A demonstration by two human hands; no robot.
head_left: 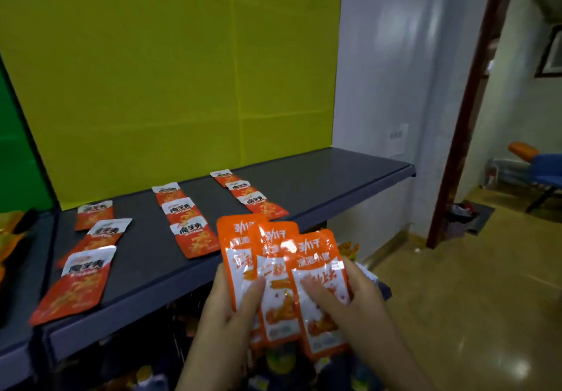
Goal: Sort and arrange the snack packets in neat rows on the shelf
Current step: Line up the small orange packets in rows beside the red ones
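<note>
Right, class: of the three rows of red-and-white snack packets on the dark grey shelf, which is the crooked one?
The leftmost row of red-and-white packets: its packets lie at differing angles, while the middle row and right row run straight.

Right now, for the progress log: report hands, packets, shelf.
Left hand, right hand both grip three fanned orange packets, in front of shelf. Three rows of red packets laid on it. No obstruction seen.

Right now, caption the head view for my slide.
Left hand and right hand fan three orange packets before a shelf of red packets.
</note>
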